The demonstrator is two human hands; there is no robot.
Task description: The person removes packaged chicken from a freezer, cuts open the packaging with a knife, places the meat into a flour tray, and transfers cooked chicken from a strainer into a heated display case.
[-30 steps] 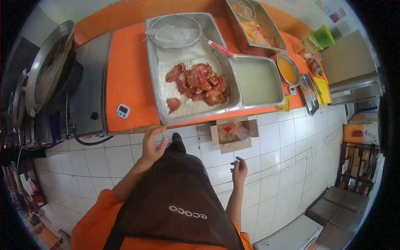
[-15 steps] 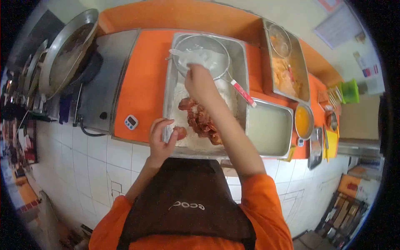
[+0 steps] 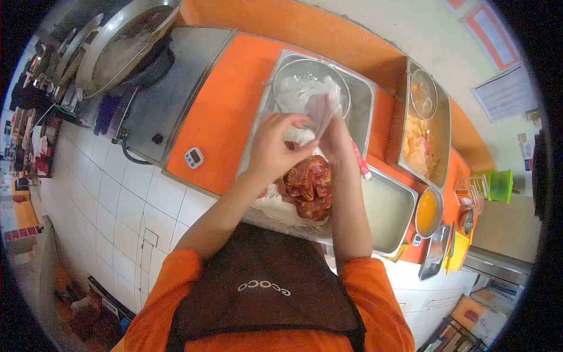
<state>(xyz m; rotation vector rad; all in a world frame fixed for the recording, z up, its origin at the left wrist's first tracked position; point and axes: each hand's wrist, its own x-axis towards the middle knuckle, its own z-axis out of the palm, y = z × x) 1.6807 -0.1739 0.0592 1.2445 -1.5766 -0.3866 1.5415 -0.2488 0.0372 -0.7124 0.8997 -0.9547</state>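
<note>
A thin, clear plastic glove (image 3: 322, 111) is partly over my right hand (image 3: 336, 132), whose fingers point up and away, stretched out inside it. My left hand (image 3: 277, 146) has its fingers curled at the glove's lower edge and seems to pinch it; the exact contact is blurred. Below both hands, a heap of red marinated meat (image 3: 308, 185) lies on white flour (image 3: 275, 202) in a deep metal tray (image 3: 365, 108). Crumpled white plastic (image 3: 293, 88) sits in a round wire strainer (image 3: 349, 97) at the tray's far end. My right hand partly hides the strainer's red handle (image 3: 360, 161).
Right of the tray stand a pan of pale liquid (image 3: 384, 205), a bowl of orange liquid (image 3: 428, 212) and a tray of orange-coloured food (image 3: 416, 146). A timer (image 3: 193, 157) lies on the orange counter (image 3: 214, 117). A large wok (image 3: 111, 53) stands at far left.
My left hand has left the meat at the tray's near-left side and come up beside my right. The plastic is now lifted around my right hand. The view has turned.
</note>
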